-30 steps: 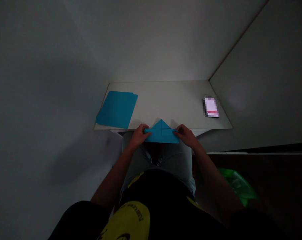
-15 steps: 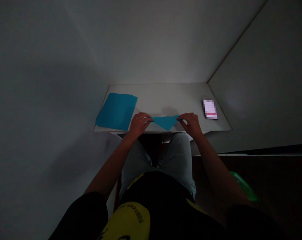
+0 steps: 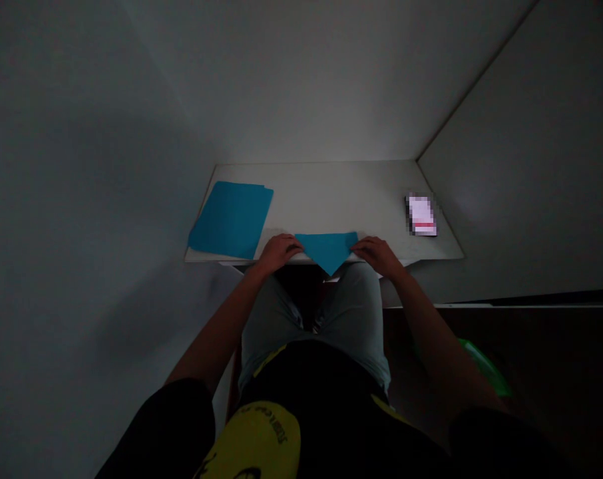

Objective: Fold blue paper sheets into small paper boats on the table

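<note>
Folded blue paper (image 3: 327, 250) over table edge (image 3: 431, 257)

The blue folded paper (image 3: 327, 249) is now pointing toward the near side, not the far side, and is overhanging the near edge of the white table (image 3: 421, 253); the left hand (image 3: 279, 253) and right hand (image 3: 376, 256) are resting flatter, no longer gripping its ends.
</note>
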The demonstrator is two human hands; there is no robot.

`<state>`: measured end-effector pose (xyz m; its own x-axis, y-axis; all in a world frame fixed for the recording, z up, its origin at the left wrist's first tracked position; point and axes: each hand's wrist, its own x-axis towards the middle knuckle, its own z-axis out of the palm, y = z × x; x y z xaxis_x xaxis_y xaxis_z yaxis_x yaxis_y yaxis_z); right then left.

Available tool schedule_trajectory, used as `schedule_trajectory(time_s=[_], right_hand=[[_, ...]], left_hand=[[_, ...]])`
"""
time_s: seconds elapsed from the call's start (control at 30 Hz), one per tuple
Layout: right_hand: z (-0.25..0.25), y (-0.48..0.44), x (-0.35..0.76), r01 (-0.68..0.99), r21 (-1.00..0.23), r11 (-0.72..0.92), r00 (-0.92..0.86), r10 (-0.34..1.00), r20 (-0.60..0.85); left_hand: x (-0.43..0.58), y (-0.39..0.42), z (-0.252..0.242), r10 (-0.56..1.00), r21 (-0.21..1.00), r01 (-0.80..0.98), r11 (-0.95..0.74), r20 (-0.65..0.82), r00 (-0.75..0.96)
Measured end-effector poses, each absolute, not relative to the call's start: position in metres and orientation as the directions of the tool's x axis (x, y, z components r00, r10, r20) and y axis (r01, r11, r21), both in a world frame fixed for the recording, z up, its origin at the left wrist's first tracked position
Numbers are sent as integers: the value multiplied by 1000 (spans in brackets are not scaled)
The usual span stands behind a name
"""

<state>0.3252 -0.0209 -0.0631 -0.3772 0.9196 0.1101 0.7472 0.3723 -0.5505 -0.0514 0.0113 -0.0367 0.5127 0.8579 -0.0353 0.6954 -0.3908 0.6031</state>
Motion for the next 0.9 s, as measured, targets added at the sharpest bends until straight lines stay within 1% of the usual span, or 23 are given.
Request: schedule_trajectory(time_s=[0.1,0.2,0.3,0.43,0.5,0.63,0.8,0.9], right_hand=[[-64,-7,327,747,-559,359,-379,921,85],[-67,4,327,721,-590,363,-405,912,66],[-70,11,326,711,-601,365,-403,912,77],[-71,21,328,743,-600,296,-332,942,52],[-69,28,331,744,-603,287,-357,934,4],[-60,41,336,726,-602,333,-467,881,-76],[-54,50,335,730,-569,378,-512,855,-89],[-54,51,336,707,-617,345,-513,851,-112]], left_hand=[[-46,22,-32,863,605,718,-345,-96,496],[-40,31,-33,871,607,730,-314,-123,476],[-37,37,-40,900,630,725,-278,-93,426],[-38,43,-47,938,666,716,-208,-70,338],[-39,46,-49,938,671,716,-193,-89,335],[-40,52,-48,924,666,724,-177,-141,356],[-38,57,-47,914,650,740,-170,-176,365],[-37,57,-45,905,641,742,-196,-174,389]])
